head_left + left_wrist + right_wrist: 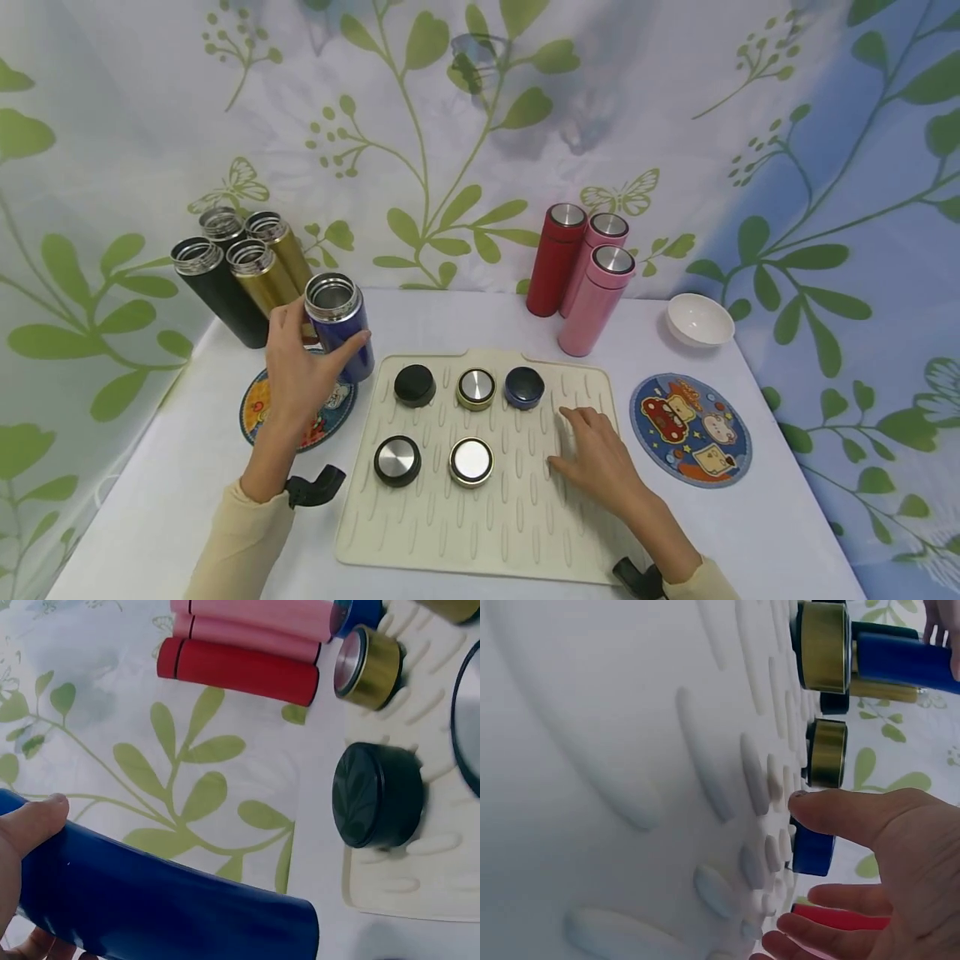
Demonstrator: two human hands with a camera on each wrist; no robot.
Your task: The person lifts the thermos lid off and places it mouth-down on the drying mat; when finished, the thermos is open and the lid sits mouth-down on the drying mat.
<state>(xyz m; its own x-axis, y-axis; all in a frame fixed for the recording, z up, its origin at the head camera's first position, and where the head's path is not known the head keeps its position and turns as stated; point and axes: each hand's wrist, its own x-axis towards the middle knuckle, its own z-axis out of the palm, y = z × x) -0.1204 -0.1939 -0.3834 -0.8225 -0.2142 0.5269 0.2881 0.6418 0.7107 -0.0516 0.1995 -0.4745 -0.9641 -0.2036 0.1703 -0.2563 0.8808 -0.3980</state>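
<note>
My left hand (300,367) grips a blue thermos bottle (341,333) by its side, thumb and fingers around it. It has no lid, and its steel mouth faces up. In the left wrist view the blue body (165,892) hangs off the table level, left of the cream mat. My right hand (600,458) hovers low over the right part of the ribbed mat (517,517), fingers spread and holding nothing. Near its fingertips sits a blue lid (524,387). Two black lids (415,385) and two gold-sided lids (476,388) also stand on the mat.
Lidless black bottles (225,292) and gold bottles (273,283) cluster at the back left. One red bottle (555,262) and two pink bottles (592,304), lidded, stand at the back right. A white bowl (700,321) and round patterned mats (690,429) flank the cream mat.
</note>
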